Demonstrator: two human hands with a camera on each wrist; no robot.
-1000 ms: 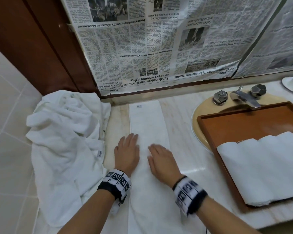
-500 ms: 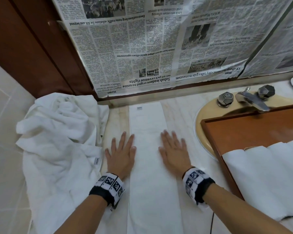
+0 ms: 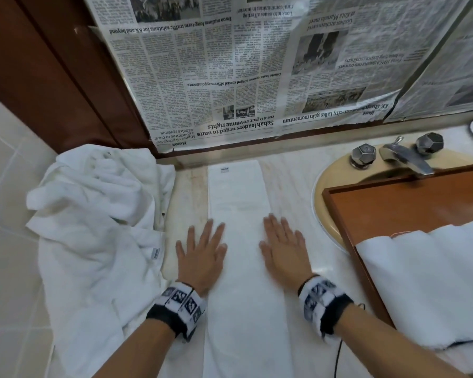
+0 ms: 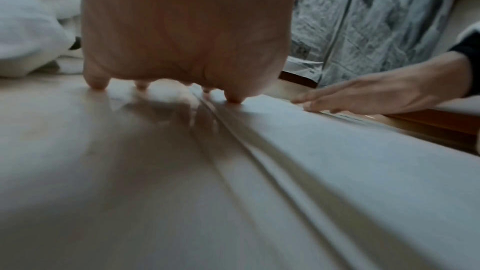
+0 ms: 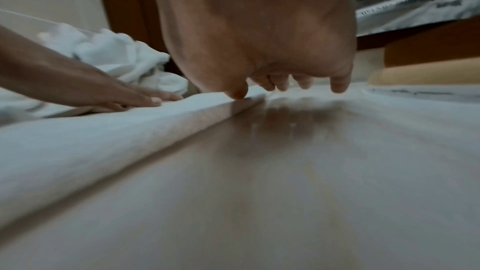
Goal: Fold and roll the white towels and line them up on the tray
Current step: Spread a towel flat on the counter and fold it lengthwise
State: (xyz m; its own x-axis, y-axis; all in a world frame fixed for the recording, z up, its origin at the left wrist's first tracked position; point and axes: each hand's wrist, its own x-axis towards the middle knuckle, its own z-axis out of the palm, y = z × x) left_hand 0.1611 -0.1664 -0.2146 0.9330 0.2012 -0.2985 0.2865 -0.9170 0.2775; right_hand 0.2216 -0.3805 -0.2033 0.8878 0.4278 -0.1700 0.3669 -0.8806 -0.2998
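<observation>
Since a second ago we slide both palms, left hand (image 3: 202, 255) and right hand (image 3: 283, 251), flat and gripping nothing, outward along the folded towel (image 3: 238, 192) strip toward the table's back edge: smoothed, ready to roll.

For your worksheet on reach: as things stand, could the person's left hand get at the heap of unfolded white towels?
Probably yes. The left hand lies flat at the folded towel's left edge, and the heap of unfolded towels sits just beyond it on the counter, with nothing between.

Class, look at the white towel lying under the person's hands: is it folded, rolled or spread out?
Folded, not yet rolled. The towel lies flat as a long narrow strip on the counter, and layered edges show in the left wrist view.
</observation>
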